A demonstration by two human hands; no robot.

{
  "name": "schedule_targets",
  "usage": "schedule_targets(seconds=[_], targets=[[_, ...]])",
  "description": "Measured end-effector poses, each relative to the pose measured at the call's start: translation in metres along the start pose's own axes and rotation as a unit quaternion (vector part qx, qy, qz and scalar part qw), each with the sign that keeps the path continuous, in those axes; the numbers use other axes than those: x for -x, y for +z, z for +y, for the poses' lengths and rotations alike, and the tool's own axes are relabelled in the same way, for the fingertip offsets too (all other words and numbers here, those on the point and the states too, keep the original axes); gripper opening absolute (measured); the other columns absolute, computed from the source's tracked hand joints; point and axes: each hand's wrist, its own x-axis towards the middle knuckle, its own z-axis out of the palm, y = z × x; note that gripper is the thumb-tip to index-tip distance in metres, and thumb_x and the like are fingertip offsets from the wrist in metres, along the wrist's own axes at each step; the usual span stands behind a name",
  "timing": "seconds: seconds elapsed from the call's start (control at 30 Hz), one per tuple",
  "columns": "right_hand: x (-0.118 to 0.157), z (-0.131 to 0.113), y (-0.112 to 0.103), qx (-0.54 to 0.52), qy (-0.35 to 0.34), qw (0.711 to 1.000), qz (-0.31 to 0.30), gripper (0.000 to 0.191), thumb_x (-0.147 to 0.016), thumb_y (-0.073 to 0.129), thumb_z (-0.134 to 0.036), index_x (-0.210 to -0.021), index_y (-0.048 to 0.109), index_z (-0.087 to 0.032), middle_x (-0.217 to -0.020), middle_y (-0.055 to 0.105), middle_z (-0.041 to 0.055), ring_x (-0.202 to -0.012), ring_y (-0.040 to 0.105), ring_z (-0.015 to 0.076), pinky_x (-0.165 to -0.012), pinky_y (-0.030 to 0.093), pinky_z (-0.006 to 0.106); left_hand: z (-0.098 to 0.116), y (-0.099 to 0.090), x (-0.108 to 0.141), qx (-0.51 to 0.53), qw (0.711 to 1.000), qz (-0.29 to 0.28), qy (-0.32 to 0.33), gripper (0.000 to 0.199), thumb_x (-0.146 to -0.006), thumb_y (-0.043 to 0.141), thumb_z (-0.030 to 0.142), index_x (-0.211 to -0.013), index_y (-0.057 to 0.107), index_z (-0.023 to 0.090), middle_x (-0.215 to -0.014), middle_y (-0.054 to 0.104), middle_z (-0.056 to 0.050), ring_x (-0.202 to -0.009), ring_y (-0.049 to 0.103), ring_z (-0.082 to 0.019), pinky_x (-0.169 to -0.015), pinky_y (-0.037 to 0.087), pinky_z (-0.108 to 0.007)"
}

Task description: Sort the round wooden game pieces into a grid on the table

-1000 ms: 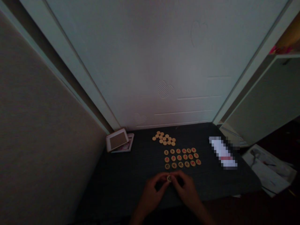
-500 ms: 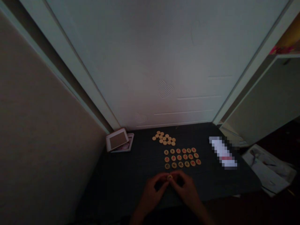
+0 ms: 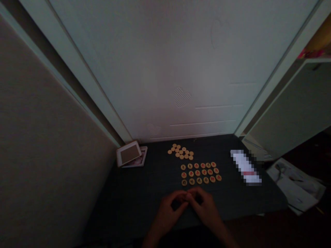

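Observation:
My left hand (image 3: 169, 209) and my right hand (image 3: 206, 206) meet at the near side of the dark table, thumbs and fingertips pressed together. A Chinese chess piece is pinched between them, now mostly covered by the thumbs. Just beyond my fingertips lie three rows of round wooden Chinese chess pieces (image 3: 199, 180), with red or black characters facing up. Farther back, a loose cluster of pieces (image 3: 182, 157) shows plain pale faces.
The dark table (image 3: 134, 193) meets a white panel (image 3: 155, 69) at the back. Two stacked frame-like items (image 3: 130, 154) sit at its back left corner. A blurred-out white object (image 3: 245, 167) lies on the right. Beyond the right edge stands a whitish box (image 3: 297, 186).
My thumbs have shifted over the Chinese chess piece, whose face was visible between them before. The rows and the cluster have stayed put.

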Motion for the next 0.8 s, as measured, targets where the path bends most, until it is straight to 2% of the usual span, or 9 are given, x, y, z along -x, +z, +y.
schedule_targets(seconds=[0.4,0.67,0.8], targets=[[-0.001,0.0,-0.002,-0.015,-0.009,1.0,-0.008,0.026,-0.091,0.057,-0.044,-0.103,0.07,-0.025,-0.101,0.073,0.0047,-0.095,0.068,0.0216,-0.087,0.051,0.031,-0.009,0.004,-0.002,0.008,1.0,0.021,0.002,0.024,-0.086,0.063,0.036,-0.107,0.07,0.027,-0.101,0.074,-0.002,-0.092,0.069,-0.018,-0.087,0.053,-0.028],[-0.002,-0.002,-0.003,0.009,-0.079,0.997,-0.02,0.025,-0.091,0.058,-0.034,-0.112,0.068,-0.027,-0.107,0.07,0.0051,-0.099,0.065,0.0204,-0.091,0.05,0.033,-0.018,0.006,-0.003,0.02,0.999,0.037,-0.003,0.025,-0.087,0.062,0.036,-0.109,0.069,0.026,-0.103,0.074,-0.003,-0.095,0.069,-0.019,-0.09,0.054,-0.031],[-0.004,-0.002,-0.005,0.004,-0.106,0.994,-0.025,0.025,-0.091,0.059,-0.032,-0.113,0.069,-0.027,-0.106,0.068,0.0055,-0.099,0.064,0.0196,-0.088,0.051,0.032,-0.02,0.005,-0.004,0.021,0.999,0.032,0.002,0.026,-0.087,0.062,0.035,-0.11,0.068,0.025,-0.103,0.074,-0.004,-0.095,0.069,-0.019,-0.091,0.054,-0.031]])
